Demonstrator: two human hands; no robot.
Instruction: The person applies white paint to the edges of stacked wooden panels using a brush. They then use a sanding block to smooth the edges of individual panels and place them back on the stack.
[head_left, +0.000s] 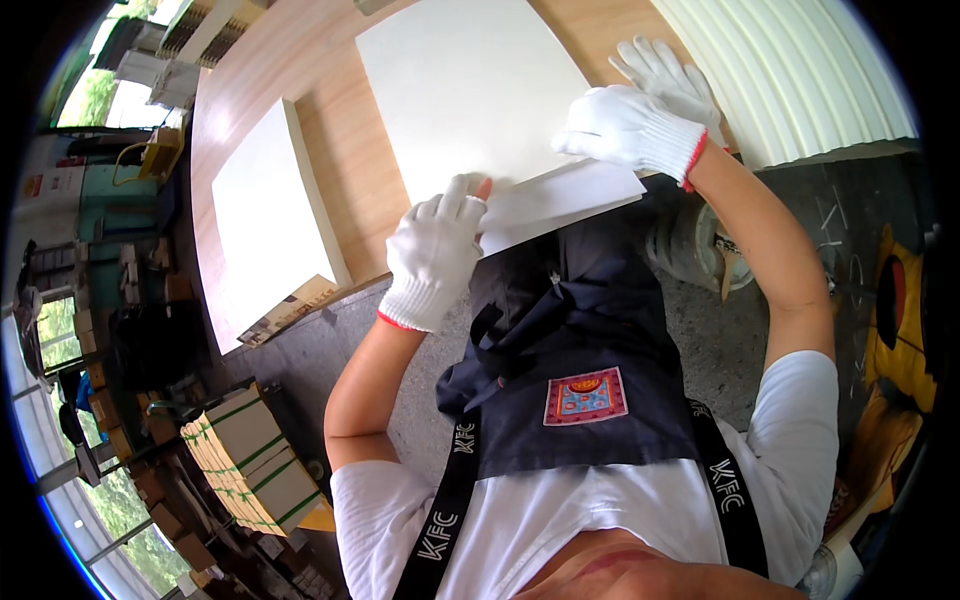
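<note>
A large white paper sheet or stack of sheets [470, 90] lies on the wooden table in front of me. At its near edge a narrow white flap [565, 200] sticks out past the table edge over my apron. My left hand [432, 250], in a white knitted glove, is closed at the flap's left end; a bare fingertip pokes out of the glove. My right hand [635, 125], gloved too, has its fingers bent together on the sheet's near right corner. Beyond it lies a white glove [668, 78], partly hidden by my right hand; whether it is empty I cannot tell.
Left on the table [350, 150] stands a thick white stack [275, 200]. Ribbed off-white sheets [790, 80] lie at the right. Green-strapped bundles [250, 460] stand on the floor at lower left. A round grey object [690, 250] is under the table edge.
</note>
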